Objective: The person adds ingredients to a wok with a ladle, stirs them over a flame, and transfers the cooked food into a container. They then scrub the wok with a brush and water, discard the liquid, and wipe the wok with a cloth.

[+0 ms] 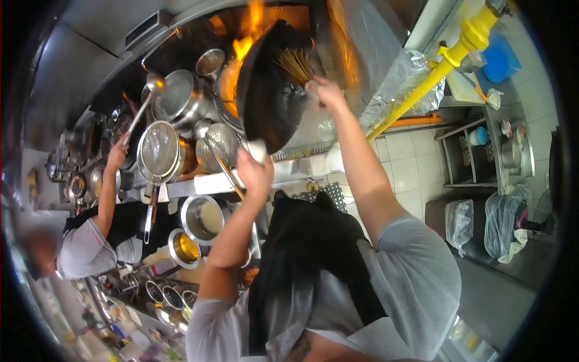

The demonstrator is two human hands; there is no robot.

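Note:
My right hand (327,94) is closed around a bamboo wok brush (295,65), its bristles spread over the inside of a black wok (274,90). The wok is tilted steeply on its side above the stove. At its lower rim my left hand (256,175) is closed on a folded white cloth (258,151), which lies against the wok's edge. Flames (241,48) rise behind the wok. Just left of my left hand stand a perforated skimmer (218,148) and its handle, which runs down past my wrist.
A co-worker (90,241) at the left holds a long ladle (142,111). Between us are a round strainer (160,151), metal pots (204,218) and a bowl of yellow liquid (184,248). A yellow gas pipe (434,75) slants at right near metal shelving (470,154).

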